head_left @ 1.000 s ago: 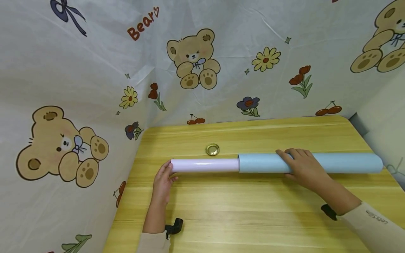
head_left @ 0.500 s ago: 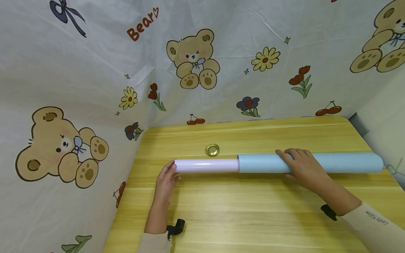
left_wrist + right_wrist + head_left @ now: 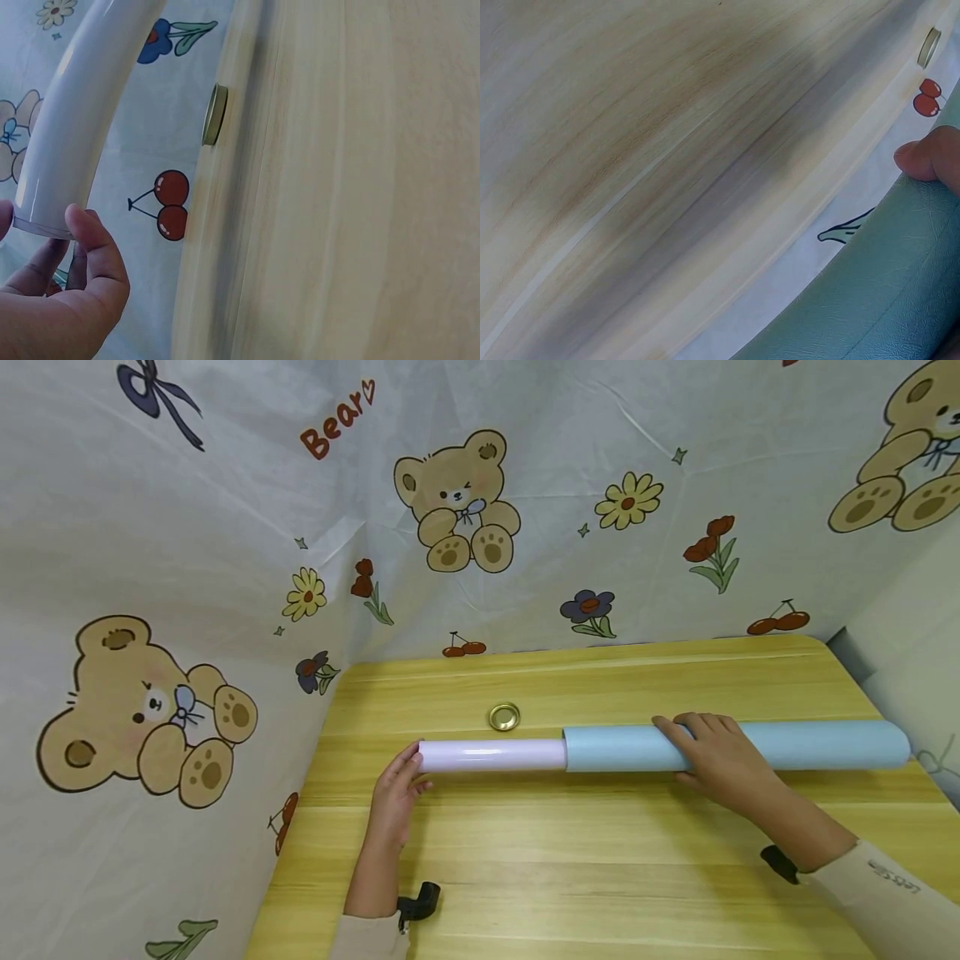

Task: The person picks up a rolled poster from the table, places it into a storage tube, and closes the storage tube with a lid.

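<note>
A glossy lilac tube [image 3: 492,755] runs into the open left end of a wider light-blue tube [image 3: 821,746]; its inner stretch is hidden there. At the lilac tube's far left end, my left hand [image 3: 393,795] grips the rim between thumb and fingers, as the left wrist view also shows. My right hand [image 3: 722,758] holds the light-blue tube around its middle from above, with the thumb [image 3: 922,159] on the near side in the right wrist view. The blue surface looks leathery and has a fine seam line. Both tubes lie level in one line, left to right.
A small round gold lid [image 3: 504,717] rests on the wooden table [image 3: 525,860] behind the lilac tube. A white cloth [image 3: 540,410] printed with bears and flowers hangs along the table's back and left sides.
My left hand has moved a little to the right, pushing the lilac tube farther into the light-blue one, so less of it shows. The right hand holds nearly still.
</note>
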Available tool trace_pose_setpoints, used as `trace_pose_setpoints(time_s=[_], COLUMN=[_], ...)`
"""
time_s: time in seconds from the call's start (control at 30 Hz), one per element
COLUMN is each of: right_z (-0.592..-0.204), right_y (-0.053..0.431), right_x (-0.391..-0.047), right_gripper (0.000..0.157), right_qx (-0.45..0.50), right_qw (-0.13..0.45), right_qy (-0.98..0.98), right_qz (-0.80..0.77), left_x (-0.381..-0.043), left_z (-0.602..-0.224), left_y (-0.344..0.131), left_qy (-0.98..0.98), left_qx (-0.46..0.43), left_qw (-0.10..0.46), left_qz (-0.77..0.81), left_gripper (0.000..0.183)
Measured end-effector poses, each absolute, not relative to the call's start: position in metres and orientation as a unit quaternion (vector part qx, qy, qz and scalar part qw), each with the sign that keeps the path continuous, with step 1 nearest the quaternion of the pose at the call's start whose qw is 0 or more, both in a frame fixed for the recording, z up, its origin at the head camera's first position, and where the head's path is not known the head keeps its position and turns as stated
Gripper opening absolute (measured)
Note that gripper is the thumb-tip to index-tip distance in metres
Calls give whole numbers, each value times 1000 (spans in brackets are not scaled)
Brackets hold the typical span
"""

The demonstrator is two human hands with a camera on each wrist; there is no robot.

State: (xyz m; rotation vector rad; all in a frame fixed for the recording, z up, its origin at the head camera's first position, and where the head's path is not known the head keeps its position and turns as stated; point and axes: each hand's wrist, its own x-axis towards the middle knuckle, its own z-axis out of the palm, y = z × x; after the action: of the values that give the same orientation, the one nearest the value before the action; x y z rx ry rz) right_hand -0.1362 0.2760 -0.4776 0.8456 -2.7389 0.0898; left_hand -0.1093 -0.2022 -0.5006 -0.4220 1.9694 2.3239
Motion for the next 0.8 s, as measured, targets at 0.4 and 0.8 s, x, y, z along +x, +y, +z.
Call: trace_pose_setpoints(time_s=[0.4, 0.8], right_z=[-478, -477], right_y=[274, 274], right_x=[-138, -138], right_gripper=[94, 95], right_qx=[294, 305], right_qw=[133, 144], right_qy=[-946, -941], right_qz=[29, 29], left_x=[-110, -110], left_z=[-502, -504], left_y=[-200, -197], left_qy=[642, 630], left_qx=[-125, -113], left_qw=[35, 36], left_qz=[755, 767], left_gripper=[53, 51])
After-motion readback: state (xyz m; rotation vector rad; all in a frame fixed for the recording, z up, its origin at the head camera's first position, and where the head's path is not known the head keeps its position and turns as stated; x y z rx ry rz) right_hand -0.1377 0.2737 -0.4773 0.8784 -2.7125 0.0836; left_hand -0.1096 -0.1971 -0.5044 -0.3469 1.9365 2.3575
